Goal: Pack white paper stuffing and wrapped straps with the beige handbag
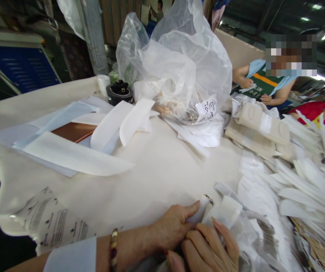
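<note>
My left hand (174, 224) reaches in from the lower left, a beaded bracelet (113, 245) on its wrist and a white band (70, 257) round the forearm. Its thumb is stretched out and its fingers curl under, out of sight. Against it lies my right hand (208, 247), fingers bent and pressed together. What both hands grip is mostly hidden below them. Just beyond the fingers sit a white folded piece (229, 211), a small metal fitting (208, 198) and crumpled clear plastic (250, 230).
Curved white sheets (77, 155) lie on the cream-covered table (157, 166) around a brown flat piece (74, 130). Behind stand a black tape roll (119, 94) and large clear bag (191, 68). Beige bundles (261, 121) and white strips (310, 189) crowd the right; a co-worker (264, 81) is beyond.
</note>
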A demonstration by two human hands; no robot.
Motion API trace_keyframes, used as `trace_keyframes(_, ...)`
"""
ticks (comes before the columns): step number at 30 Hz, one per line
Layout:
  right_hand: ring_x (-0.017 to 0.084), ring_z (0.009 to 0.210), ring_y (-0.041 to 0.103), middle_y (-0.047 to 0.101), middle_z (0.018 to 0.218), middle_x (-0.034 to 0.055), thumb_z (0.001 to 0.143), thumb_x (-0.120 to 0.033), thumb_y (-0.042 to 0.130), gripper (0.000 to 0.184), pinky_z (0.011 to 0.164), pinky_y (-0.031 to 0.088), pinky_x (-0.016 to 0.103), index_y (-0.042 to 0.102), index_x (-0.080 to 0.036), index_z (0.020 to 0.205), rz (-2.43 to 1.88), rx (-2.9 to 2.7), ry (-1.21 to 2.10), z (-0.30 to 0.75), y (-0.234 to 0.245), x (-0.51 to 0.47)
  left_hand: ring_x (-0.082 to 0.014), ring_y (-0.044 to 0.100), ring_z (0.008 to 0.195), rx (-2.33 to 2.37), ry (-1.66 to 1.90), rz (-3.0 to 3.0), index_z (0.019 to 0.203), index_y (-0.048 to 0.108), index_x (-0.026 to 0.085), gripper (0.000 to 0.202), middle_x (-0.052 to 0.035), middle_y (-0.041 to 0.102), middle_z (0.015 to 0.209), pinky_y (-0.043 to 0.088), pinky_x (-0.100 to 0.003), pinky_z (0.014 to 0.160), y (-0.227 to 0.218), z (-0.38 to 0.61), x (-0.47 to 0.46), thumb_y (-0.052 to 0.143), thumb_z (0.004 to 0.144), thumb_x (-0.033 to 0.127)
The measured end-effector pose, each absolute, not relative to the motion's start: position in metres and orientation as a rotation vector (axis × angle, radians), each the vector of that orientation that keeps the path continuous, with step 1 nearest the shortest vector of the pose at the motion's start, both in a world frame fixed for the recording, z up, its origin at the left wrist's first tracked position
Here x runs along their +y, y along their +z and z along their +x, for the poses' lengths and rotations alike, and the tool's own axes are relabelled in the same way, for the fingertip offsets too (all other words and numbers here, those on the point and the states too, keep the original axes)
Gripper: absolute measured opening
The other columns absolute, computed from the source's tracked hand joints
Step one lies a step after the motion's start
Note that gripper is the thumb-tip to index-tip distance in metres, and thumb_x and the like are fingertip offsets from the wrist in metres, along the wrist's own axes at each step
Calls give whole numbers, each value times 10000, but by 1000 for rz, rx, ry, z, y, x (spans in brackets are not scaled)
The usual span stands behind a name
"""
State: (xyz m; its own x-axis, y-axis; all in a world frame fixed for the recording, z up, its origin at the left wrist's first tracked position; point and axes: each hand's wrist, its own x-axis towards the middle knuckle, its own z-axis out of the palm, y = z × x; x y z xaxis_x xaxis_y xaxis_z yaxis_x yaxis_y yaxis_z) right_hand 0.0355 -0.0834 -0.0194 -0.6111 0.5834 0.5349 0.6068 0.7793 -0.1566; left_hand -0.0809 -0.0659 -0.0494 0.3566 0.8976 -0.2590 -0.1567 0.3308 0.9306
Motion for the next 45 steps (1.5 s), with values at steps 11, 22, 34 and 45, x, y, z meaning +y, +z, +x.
trace_keyframes(11, 318, 1159, 465, 688, 1004, 67, 935, -371, 325, 408, 1050, 117, 642, 584, -157, 1166, -1104, -2557, -279, 49, -7, -65, -196, 582, 960, 886, 845, 1181, 1133, 589, 126, 340, -58, 664, 1030, 442, -309, 900, -64, -79, -60, 486, 810, 153)
trace_keyframes(22, 312, 1073, 481, 683, 966, -32, 923, -424, 285, 398, 1012, 156, 653, 659, -289, 908, -1155, -2757, -277, 52, -7, -63, -227, 529, 1146, 907, 740, 1645, 1183, 552, 90, 425, -151, 581, 1230, 414, -324, 989, -38, -150, -133, 398, 788, 47)
trace_keyframes(34, 309, 1102, 452, 681, 973, -15, 918, -398, 332, 357, 1056, 86, 608, 660, -257, 910, -1189, -2728, -95, 48, -6, -62, -179, 595, 879, 922, 656, 2016, 839, 591, 137, 163, -107, 650, 961, 455, -223, 825, -40, -160, -146, 447, 810, 68)
trace_keyframes(45, 222, 1167, 441, 646, 823, -4, 935, -424, 384, 397, 1139, -49, 469, 668, -194, 780, -1473, -2411, 274, 27, -3, -75, -112, 383, 541, 1206, 408, 1473, 479, 327, 186, 295, 30, 374, 553, 318, -203, 480, -35, -135, -113, 516, 658, 326)
